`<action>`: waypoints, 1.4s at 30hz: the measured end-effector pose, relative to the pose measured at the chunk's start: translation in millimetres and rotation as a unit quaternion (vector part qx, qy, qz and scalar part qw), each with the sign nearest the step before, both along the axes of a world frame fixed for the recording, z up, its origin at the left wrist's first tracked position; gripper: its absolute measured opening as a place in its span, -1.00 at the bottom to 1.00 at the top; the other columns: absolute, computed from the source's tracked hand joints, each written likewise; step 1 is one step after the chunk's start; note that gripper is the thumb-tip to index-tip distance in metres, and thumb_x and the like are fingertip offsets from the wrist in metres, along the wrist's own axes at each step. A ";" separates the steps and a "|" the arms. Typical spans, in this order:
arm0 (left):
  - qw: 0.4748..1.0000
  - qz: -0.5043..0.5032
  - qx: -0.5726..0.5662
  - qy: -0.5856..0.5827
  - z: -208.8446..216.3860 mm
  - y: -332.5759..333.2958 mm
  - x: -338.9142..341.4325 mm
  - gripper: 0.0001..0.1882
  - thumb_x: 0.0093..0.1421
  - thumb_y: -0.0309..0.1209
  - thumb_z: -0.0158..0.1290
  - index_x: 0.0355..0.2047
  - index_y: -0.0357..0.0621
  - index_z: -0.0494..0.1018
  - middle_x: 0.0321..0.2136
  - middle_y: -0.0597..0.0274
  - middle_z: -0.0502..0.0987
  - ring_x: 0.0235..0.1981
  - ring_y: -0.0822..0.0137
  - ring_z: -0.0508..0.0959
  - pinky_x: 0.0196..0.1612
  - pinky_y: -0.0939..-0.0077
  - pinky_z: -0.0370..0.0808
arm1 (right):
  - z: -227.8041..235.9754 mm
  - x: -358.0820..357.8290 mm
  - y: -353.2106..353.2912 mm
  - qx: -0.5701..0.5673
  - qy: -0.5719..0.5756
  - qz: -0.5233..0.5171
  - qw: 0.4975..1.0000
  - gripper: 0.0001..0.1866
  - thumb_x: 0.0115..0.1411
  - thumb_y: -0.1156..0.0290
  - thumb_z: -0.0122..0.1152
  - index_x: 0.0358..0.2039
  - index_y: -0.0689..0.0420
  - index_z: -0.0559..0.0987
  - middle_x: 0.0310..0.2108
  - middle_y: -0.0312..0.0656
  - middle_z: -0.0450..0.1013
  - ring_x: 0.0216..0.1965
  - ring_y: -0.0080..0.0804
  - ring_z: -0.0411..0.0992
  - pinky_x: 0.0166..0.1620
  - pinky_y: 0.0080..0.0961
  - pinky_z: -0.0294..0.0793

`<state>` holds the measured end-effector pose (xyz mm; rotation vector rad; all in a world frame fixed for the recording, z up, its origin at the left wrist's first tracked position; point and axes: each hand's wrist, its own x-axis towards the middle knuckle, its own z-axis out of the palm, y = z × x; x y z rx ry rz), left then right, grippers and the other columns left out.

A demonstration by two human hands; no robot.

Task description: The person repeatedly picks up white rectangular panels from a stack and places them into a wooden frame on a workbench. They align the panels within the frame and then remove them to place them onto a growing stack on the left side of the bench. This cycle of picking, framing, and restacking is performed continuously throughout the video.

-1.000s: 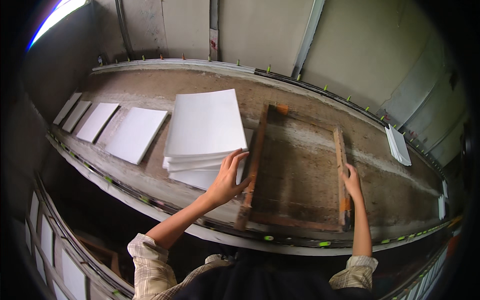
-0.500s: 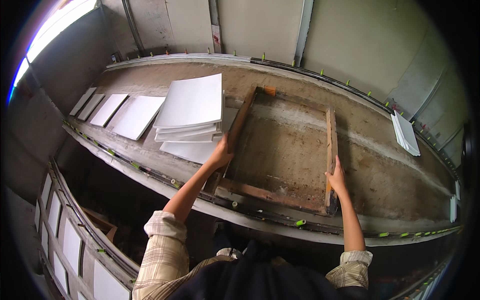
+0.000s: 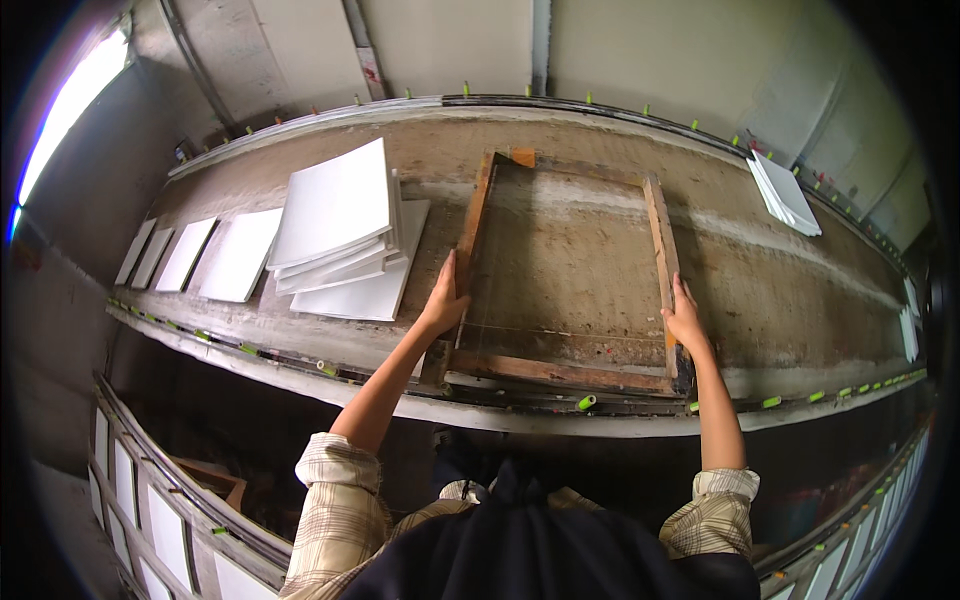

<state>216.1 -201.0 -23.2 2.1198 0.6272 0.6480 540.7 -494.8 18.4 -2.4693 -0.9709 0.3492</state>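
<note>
I have both hands on a wooden screen frame (image 3: 565, 270) lying flat on the long, stained bench (image 3: 800, 290). My left hand (image 3: 443, 300) is closed over the frame's left rail near its lower end, fingers wrapped over the outer edge; my right hand (image 3: 685, 320) grips the right rail at about the same height. The frame sits mid-bench, its near rail close to the bench's front edge. Just to its left lies a loose stack of white sheets (image 3: 340, 225); the bottom sheet nearly touches the frame. More single white sheets (image 3: 240, 255) lie further left, and another small pile (image 3: 785, 192) far right. To handle it well, I judge, both grips should stay level and move together, keeping the left rail off the stack.
</note>
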 end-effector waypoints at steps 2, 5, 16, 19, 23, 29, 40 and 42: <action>1.000 -0.005 0.015 -0.007 -0.9 2.0 -3.1 -0.08 -0.12 -0.63 -0.02 0.24 -0.28 -0.23 0.21 -0.16 -0.05 0.27 0.03 -0.06 0.26 0.39 -0.07 | 0.4 -7.5 -5.8 0.003 -0.027 0.023 0.999 -0.25 0.15 0.52 0.00 0.27 0.11 -0.15 0.26 0.13 -0.19 0.23 0.06 -0.04 0.21 -0.28 0.10; 1.000 -0.011 -0.004 -0.022 -1.6 2.0 -9.8 -0.10 -0.11 -0.64 -0.02 0.24 -0.28 -0.21 0.22 -0.15 -0.05 0.26 0.04 -0.04 0.26 0.40 -0.04 | 7.8 -12.8 -4.7 0.004 -0.039 0.056 0.998 -0.27 0.17 0.49 -0.04 0.26 0.16 -0.17 0.25 0.20 -0.21 0.21 0.11 -0.02 0.18 -0.29 0.13; 0.994 0.012 -0.108 0.013 33.8 -15.6 -10.6 -0.13 0.00 -0.60 0.04 0.25 -0.16 -0.20 0.21 -0.11 -0.02 0.25 0.14 0.00 0.24 0.37 0.01 | 18.6 -15.0 -5.1 -0.072 0.034 0.041 0.996 -0.25 0.24 0.36 -0.08 0.28 0.02 -0.29 0.30 0.01 -0.33 0.27 0.04 -0.16 0.20 -0.18 0.09; 0.988 0.020 -0.150 -0.004 33.5 -4.0 -3.3 -0.13 0.01 -0.56 0.05 0.25 -0.16 -0.21 0.22 -0.09 -0.04 0.26 0.14 -0.01 0.24 0.36 0.01 | 15.0 -5.2 -13.8 -0.023 0.038 0.073 0.996 -0.23 0.22 0.31 -0.03 0.28 0.03 -0.26 0.31 -0.02 -0.30 0.30 -0.06 -0.23 0.25 -0.20 -0.03; 0.994 -0.024 -0.106 -0.032 18.8 4.8 -9.6 -0.14 0.01 -0.61 0.01 0.26 -0.17 -0.20 0.26 -0.03 -0.12 0.28 0.23 -0.08 0.26 0.45 -0.11 | 2.7 -4.3 -11.4 0.053 0.020 0.085 0.995 -0.13 0.11 0.45 0.12 0.28 0.04 -0.21 0.31 -0.05 -0.28 0.31 -0.17 -0.23 0.27 -0.35 -0.09; 0.994 0.012 -0.106 -0.025 35.0 -15.3 -10.3 -0.20 0.03 -0.66 -0.05 0.26 -0.19 -0.17 0.24 -0.01 -0.05 0.28 0.24 -0.09 0.26 0.46 -0.12 | 6.5 -8.9 -10.4 0.039 0.051 0.081 0.995 -0.17 0.13 0.54 0.02 0.29 0.00 -0.23 0.31 -0.03 -0.31 0.31 -0.17 -0.26 0.26 -0.39 -0.07; 0.980 0.024 -0.196 0.010 44.0 -4.1 3.8 -0.15 0.04 -0.61 -0.03 0.28 -0.07 -0.22 0.28 0.10 -0.17 0.30 0.27 -0.15 0.26 0.44 -0.10 | 18.2 -13.4 -13.1 0.004 0.098 0.097 0.990 -0.11 0.14 0.58 -0.02 0.27 0.00 -0.39 0.31 -0.09 -0.53 0.31 -0.08 -0.33 0.23 -0.31 0.01; 0.981 0.016 -0.191 -0.020 34.7 -0.1 1.5 -0.15 0.03 -0.66 -0.04 0.27 -0.07 -0.20 0.28 0.10 -0.15 0.29 0.27 -0.13 0.26 0.43 -0.08 | 18.9 -14.4 -11.3 -0.007 0.098 0.106 0.990 -0.09 0.13 0.59 -0.02 0.27 -0.03 -0.42 0.31 -0.11 -0.57 0.32 -0.08 -0.36 0.22 -0.31 0.03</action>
